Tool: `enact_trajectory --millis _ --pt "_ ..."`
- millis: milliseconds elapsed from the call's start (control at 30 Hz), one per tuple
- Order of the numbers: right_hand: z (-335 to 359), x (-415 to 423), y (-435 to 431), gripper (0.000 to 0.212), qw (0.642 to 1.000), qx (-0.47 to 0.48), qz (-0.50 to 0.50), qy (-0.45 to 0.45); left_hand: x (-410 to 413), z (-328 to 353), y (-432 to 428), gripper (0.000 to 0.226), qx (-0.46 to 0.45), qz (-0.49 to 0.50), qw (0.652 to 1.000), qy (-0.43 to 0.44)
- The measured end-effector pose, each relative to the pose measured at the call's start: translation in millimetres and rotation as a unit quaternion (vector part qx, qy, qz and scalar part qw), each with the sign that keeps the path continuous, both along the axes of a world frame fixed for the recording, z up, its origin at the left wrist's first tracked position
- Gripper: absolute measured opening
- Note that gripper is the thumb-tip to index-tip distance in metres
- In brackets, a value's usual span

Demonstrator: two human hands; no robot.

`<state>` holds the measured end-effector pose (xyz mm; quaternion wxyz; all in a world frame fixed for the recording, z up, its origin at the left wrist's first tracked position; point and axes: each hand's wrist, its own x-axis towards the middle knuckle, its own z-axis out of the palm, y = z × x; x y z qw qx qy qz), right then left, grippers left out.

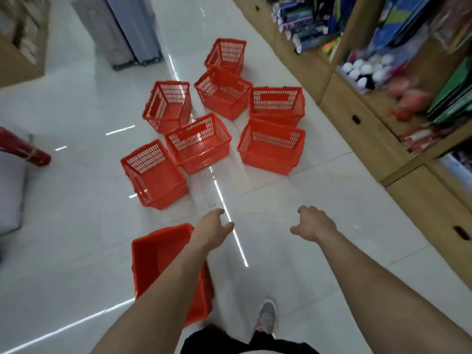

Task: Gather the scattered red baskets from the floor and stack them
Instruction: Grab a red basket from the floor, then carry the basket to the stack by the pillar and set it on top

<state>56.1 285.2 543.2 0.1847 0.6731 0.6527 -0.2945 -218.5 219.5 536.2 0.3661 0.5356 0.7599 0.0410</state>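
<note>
— What is nearest?

— A grey shoe [267, 315] on the white tiled floor [76, 226], and just left of it a red basket, the near basket [153, 254], standing open side up. The left forearm passes over its right side.

— Does the left hand [213, 227] hold it?

— No. The fingers [227, 226] are loosely curled and hold nothing; they lie just past the basket's far right corner, over bare tile.

— And the right hand [315, 223]?

— Stretched forward too, fingers loosely bent, gripping nothing, well apart from every basket.

— Where are the others?

— Beyond both hands is a cluster of seven red baskets [199, 143] on the floor, set at odd angles. The left-front basket [153, 175] is the closest to the left fingers but apart from them. The farthest basket [226, 56] sits at the far end.

— Around them?

— Wooden shelves [370, 103] of goods on the right, suitcases [122, 29] far left.
</note>
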Motion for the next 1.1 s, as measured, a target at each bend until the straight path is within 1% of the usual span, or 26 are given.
enact_trajectory --millis 200,367,467,633,700,900,1100 --pt "44 70 61 0.067 0.996 0.05 -0.067 0.024 56 48 81 0.065 0.029 -0.054 0.998 0.034" --pt "54 97 120 0.065 0.992 0.079 -0.093 0.036 73 58 153 0.064 0.052 -0.078 0.993 0.073" --pt "47 108 163 0.066 0.991 0.074 -0.103 0.032 82 55 198 0.061 0.043 -0.089 0.991 0.089" --pt "30 112 254 0.066 0.992 0.062 -0.104 0.025 75 25 294 0.069 0.019 -0.086 0.995 0.043" --pt "24 109 294 0.066 0.993 0.053 -0.107 0.025 71 18 337 0.069 0.006 -0.084 0.996 0.043" --pt "1 105 401 0.064 0.99 0.027 -0.131 0.04 63 14 458 0.056 -0.008 -0.104 0.994 0.042" --pt "-45 118 488 0.067 0.988 -0.017 -0.142 0.057 63 -17 548 0.052 -0.035 -0.081 0.995 0.05"
